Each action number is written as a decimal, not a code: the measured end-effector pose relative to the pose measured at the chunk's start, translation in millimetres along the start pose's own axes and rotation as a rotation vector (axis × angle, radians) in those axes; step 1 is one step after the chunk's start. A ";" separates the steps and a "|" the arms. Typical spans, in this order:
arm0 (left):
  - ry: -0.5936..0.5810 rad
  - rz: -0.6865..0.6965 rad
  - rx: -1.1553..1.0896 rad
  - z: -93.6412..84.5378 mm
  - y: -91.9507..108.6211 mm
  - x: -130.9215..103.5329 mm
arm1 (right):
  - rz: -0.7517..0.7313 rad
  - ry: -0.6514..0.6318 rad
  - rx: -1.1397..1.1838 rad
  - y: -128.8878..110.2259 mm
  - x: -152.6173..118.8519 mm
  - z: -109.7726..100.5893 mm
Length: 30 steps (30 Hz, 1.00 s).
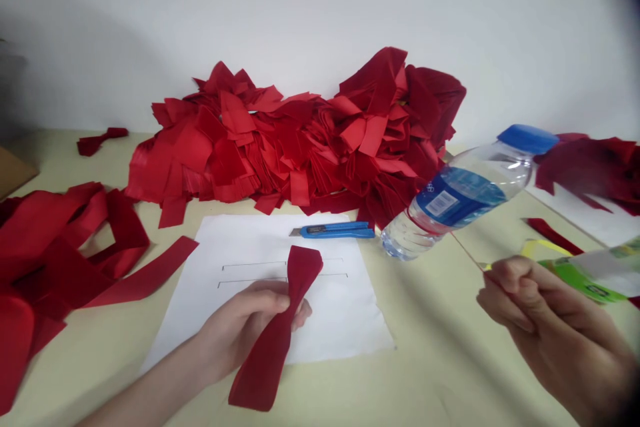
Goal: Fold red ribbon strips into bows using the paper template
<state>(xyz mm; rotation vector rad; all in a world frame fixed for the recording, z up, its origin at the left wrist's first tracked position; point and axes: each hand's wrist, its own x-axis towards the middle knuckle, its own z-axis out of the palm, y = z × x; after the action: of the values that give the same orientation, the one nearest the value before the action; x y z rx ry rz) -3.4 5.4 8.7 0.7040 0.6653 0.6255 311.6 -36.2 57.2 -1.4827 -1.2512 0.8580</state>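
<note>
A red velvet strip [267,360], pinched narrow at its middle, is held between the thumb and fingers of my left hand [250,320]. My right hand [540,313] is closed on a thin string [467,251], which runs taut to a water bottle [463,193]. The bottle tilts to the right, with a blue cap and a blue label, and red thread is wound round it. Beneath my left hand lies a white paper sheet [330,327] with black lines drawn on it. A blue utility knife [335,231] rests on the sheet's far part, its blade showing.
A large heap of red ribbon pieces [300,147] stands against the wall. Long red ribbons [55,247] lie at the left, with a small red bow [103,140] behind them. At the right are more red pieces [590,167] and a green-and-clear package [595,273].
</note>
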 end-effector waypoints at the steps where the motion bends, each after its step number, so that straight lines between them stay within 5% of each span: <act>1: -0.002 0.002 -0.008 -0.1 -0.1 -0.2 | 0.034 -0.023 0.050 -1.2 -3.7 1.9; 4: 0.001 -0.006 -0.059 0.8 -1.0 -1.3 | 0.066 -0.199 0.052 -7.5 -15.7 21.0; 9: 0.022 -0.009 -0.197 3.2 -4.0 -1.7 | -0.097 -0.684 -0.197 -27.7 -23.7 73.2; 14: -0.059 -0.029 -0.330 4.1 -2.9 -1.3 | -0.373 -0.817 -0.382 -42.7 -22.3 109.9; 20: -0.281 -0.067 -0.248 6.6 -1.6 -1.1 | -0.625 -1.113 -0.502 -30.9 -29.2 143.2; 30: -0.297 -0.033 -0.265 -3.0 -4.8 -2.4 | -0.880 -1.074 -0.615 -1.6 -38.1 164.9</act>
<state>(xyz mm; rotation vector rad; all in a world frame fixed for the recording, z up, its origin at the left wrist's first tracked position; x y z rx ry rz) -5.7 1.9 4.2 0.5232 0.3112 0.5521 148.8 -34.9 10.9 -0.6043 -2.8594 0.6444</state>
